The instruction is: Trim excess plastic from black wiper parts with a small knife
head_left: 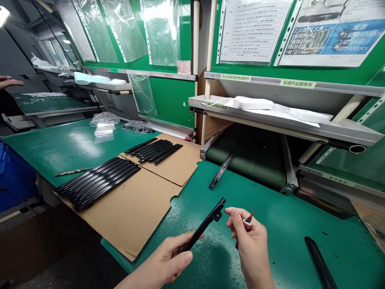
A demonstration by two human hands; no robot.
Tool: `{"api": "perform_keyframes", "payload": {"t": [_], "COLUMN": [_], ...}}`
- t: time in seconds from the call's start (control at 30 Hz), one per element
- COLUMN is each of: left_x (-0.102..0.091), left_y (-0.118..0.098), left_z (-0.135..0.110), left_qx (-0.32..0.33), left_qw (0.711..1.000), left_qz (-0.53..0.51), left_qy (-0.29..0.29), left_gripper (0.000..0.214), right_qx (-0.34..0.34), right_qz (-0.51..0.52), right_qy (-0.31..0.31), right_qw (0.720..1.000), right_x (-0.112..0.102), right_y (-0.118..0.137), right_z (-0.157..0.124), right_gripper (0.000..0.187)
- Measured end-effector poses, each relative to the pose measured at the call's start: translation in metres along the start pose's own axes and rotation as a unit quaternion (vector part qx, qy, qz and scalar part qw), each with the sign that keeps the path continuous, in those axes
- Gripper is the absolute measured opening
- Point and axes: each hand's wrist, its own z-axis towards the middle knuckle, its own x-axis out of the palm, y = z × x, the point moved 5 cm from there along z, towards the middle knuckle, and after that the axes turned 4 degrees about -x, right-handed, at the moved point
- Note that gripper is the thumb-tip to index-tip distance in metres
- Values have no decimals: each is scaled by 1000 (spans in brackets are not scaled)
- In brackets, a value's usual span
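The left hand (168, 259) was closed on the lower end of a black strip (207, 222), thumb and fingers pinching it so that the strip rose up and away from the grip towards its notched, tabbed end. The right hand (251, 245) was closed round a small blade tool (248, 221), fingers curled and the tip projecting just above the knuckles. The tip stood just beside the strip's free end, not touching it.

Judged step: tool brought up to the tabbed end, contact not yet made. The next move would call for a steady left-hand pinch, the strip held rigid, and the tip guided across the short gap onto the tab — with the left fingers kept well down the strip, clear of the edge.

Beyond the two grips, a second strip (221, 170) lay half on the ribbed belt (255, 160) and half on the green mat (285, 224). Outboard of the left grip, a cardboard sheet (135, 212) carried two rows of black strips (96, 182). Outboard of the right grip, a dark curved piece (320, 263) lay on the mat. Another person's hand (9, 82) showed at the far left edge — well apart from the work.
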Motion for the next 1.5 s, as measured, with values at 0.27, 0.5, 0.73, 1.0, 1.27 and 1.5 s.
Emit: {"api": "perform_keyframes", "payload": {"t": [0.27,0.5,0.73,1.0,1.27,1.5], "left_x": [5,-34,-26,-21,-16,-17], "left_y": [-12,-33,-41,-23,-30,-27], "left_z": [-5,-8,-3,-1,-4,-6], "left_qx": [-20,-13,36,28,18,21], "left_qw": [998,984,970,970,981,980], "left_qz": [58,148,226,229,176,183], "left_qy": [14,-102,-88,-79,-80,-80], "left_gripper": [64,67,55,53,54,53], "right_qx": [33,36,57,55,65,64], "right_qz": [23,-95,-32,67,100,85], "right_qy": [8,-3,-27,-1,39,44], "right_qw": [999,995,998,996,992,993], "right_x": [6,-17,-14,15,17,19], "right_y": [-16,-42,-47,-32,-32,-29], "right_z": [8,2,10,26,21,19], "right_gripper": [53,57,55,49,47,45]}}
